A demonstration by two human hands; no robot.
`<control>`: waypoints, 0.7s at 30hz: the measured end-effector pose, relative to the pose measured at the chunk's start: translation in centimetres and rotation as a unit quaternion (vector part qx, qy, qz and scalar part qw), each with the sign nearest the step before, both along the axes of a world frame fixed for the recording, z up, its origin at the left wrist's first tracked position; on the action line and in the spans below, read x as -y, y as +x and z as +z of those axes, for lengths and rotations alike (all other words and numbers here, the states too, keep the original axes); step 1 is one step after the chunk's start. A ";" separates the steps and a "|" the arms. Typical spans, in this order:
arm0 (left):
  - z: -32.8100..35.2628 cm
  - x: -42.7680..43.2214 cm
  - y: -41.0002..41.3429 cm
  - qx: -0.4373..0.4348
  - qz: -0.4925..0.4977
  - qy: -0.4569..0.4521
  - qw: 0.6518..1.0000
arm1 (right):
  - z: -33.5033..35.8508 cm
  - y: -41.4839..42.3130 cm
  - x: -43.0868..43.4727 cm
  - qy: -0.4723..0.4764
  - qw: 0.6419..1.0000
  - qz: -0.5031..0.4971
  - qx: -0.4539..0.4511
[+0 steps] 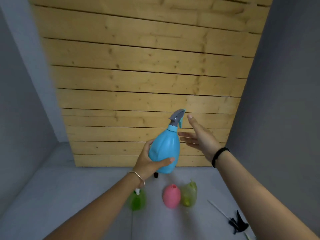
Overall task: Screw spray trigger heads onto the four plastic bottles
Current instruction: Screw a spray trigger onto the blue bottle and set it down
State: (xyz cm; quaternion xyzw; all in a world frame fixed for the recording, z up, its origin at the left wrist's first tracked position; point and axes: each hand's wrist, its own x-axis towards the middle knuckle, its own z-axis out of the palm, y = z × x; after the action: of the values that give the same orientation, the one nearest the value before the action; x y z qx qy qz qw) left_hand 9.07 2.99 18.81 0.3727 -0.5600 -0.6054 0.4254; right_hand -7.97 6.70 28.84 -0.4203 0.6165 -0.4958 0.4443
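Left hand (149, 161) clamped around the lower body of the blue bottle (164, 149), thumb across the front, fingers wrapped behind; thin bangle (138, 175) on that wrist. Bottle held up off the surface at centre frame, tilted so its top leans toward the upper right. A grey spray head (177, 117) with a blue trigger sits on its neck above a light blue collar. Right hand (200, 134) open, fingers spread and apart, palm facing the bottle, just beside the neck but not touching it; dark band (219, 156) on that wrist. Below the hands, on the grey surface (69, 187) in the lower middle of the frame: a pink bottle (171, 196) standing upright with an open neck, a green bottle (189, 194) touching its right side, and another green bottle (136, 199) to the left, partly hidden behind the left forearm, a small white piece at its top. A small black object shows just under the blue bottle, too hidden to identify. Lower right of frame: a black spray head (238, 224) lying on its side with a long white tube (218, 209) reaching toward the upper left. Wooden planks (147, 66) fill the upper and middle frame, grey walls on both sides.
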 end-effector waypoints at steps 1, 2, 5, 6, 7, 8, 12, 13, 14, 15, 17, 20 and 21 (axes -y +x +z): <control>-0.6 0.2 0.2 0.012 -0.004 -0.019 1.000 | -0.5 0.2 0.6 0.000 1.000 0.004 0.023; -1.4 0.6 0.3 0.023 -0.009 -0.036 0.999 | -1.2 0.4 1.5 0.003 0.999 0.005 0.049; -3.3 1.5 1.0 0.064 -0.022 -0.066 0.995 | -3.3 0.3 3.5 0.031 0.994 0.001 0.103; -3.9 1.8 1.3 0.090 -0.025 -0.073 0.993 | -4.0 0.2 3.9 0.040 0.993 0.011 0.110; -4.5 2.2 1.6 0.113 -0.029 -0.074 0.990 | -4.8 0.2 4.3 0.047 0.991 0.021 0.121; -5.1 2.5 2.0 0.127 -0.032 -0.071 0.989 | -5.5 0.2 4.6 0.052 0.989 0.028 0.136; -8.2 4.0 3.6 0.147 0.029 -0.004 0.989 | -9.0 1.0 5.8 0.072 0.984 0.062 0.149; -8.8 4.6 4.0 0.161 0.051 0.013 0.986 | -9.7 1.2 6.0 0.072 0.986 0.071 0.131; -10.0 5.2 4.5 0.171 0.063 0.040 0.983 | -11.0 1.5 6.2 0.074 0.988 0.077 0.110; -10.6 5.7 5.0 0.176 0.063 0.074 0.980 | -11.8 1.7 6.3 0.076 0.990 0.076 0.093; -12.8 6.6 5.7 0.191 0.043 0.141 0.971 | -14.0 2.1 6.5 0.087 0.991 0.078 0.065; -17.4 7.3 6.2 0.254 0.017 0.174 0.951 | -17.8 2.6 7.3 0.118 0.986 0.111 0.032; -18.2 7.3 6.3 0.276 0.012 0.170 0.946 | -18.4 2.7 7.3 0.122 0.985 0.118 0.027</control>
State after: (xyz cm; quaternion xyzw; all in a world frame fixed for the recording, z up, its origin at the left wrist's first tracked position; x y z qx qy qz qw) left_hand 15.36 -4.33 0.61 0.5990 -0.5394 -0.5599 0.1918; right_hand -5.31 -0.62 10.46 -0.4193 0.6060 -0.3725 0.5641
